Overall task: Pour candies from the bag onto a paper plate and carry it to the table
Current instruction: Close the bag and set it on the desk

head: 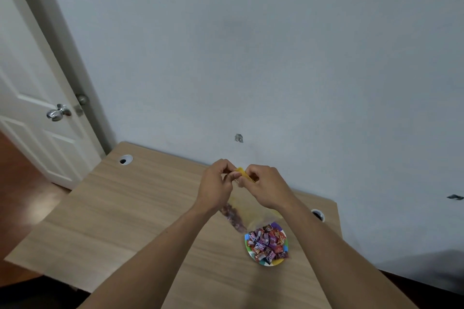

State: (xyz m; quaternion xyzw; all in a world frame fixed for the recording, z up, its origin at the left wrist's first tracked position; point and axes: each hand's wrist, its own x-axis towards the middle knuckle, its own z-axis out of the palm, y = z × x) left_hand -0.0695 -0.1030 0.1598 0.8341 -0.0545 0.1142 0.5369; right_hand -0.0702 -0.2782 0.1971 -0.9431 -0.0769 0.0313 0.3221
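Above wooden desk [130, 208], both hands' fingers [251, 173] pinch the bag [247, 204] over candies [267, 243], wrapper print unreadable.

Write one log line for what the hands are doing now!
left hand + right hand: gripping bag top | candies: on paper plate | plate: on desk

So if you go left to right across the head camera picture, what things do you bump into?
Door knob → left desk hole → left hand → right hand → right desk hole → dark wall mark.
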